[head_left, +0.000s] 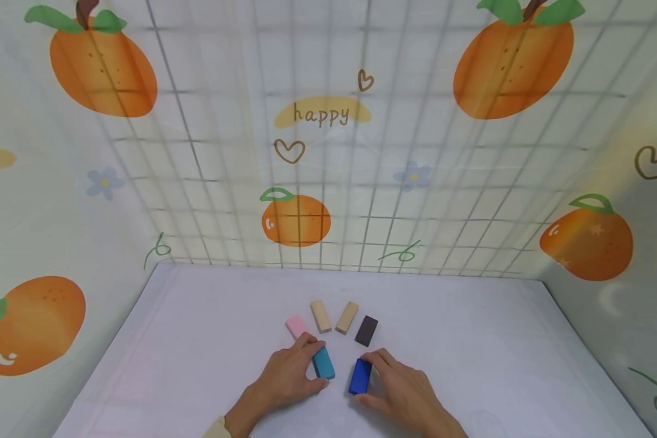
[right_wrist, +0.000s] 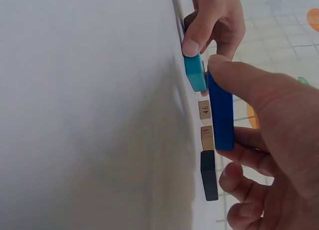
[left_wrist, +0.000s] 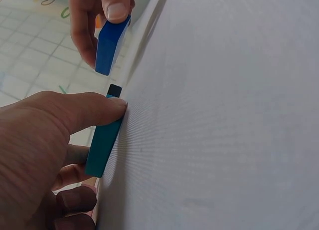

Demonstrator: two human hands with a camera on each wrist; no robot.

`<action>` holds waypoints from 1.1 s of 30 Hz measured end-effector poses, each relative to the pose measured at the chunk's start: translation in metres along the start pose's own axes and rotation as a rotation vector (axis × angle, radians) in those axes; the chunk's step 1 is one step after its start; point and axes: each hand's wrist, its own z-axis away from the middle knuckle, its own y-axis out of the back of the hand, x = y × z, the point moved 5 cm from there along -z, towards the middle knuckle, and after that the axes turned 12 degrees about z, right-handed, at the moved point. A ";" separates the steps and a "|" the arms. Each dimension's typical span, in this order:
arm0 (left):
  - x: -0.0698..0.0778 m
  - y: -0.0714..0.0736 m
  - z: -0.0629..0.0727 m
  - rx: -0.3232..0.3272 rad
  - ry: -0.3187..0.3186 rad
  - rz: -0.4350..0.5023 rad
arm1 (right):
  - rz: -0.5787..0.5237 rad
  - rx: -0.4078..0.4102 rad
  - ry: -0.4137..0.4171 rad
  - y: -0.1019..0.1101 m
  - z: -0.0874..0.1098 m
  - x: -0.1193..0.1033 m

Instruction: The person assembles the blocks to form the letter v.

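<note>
My left hand [head_left: 289,376] pinches a teal wooden block [head_left: 323,363] lengthwise, thumb on its near end and a finger on its far end. To the right, my right hand [head_left: 407,389] holds a dark blue block [head_left: 360,376] the same way, between thumb and fingertips. A narrow gap separates the two blocks, and their far ends lean slightly apart. In the left wrist view the thumb lies against the near end of the teal block [left_wrist: 103,145]. The blue block [right_wrist: 222,113] looks plain-sided in the right wrist view; whether it touches the table cannot be told.
Beyond the hands, a pink block [head_left: 297,326], two natural wood blocks [head_left: 321,316] and a black block [head_left: 367,330] lie in a fanned arc on the white tabletop [head_left: 487,353]. Printed numbers mark the wood blocks' ends [right_wrist: 205,110]. A fruit-patterned curtain [head_left: 328,170] encloses the table's back and sides.
</note>
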 end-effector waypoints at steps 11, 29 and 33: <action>0.001 0.001 0.000 -0.005 0.009 -0.003 | -0.019 -0.076 -0.064 0.001 0.005 0.000; -0.001 -0.001 0.000 0.000 0.008 -0.010 | -0.030 -0.132 -0.109 -0.002 0.021 -0.004; -0.002 -0.001 0.000 0.000 0.008 -0.009 | -0.039 -0.120 -0.087 -0.002 0.024 -0.005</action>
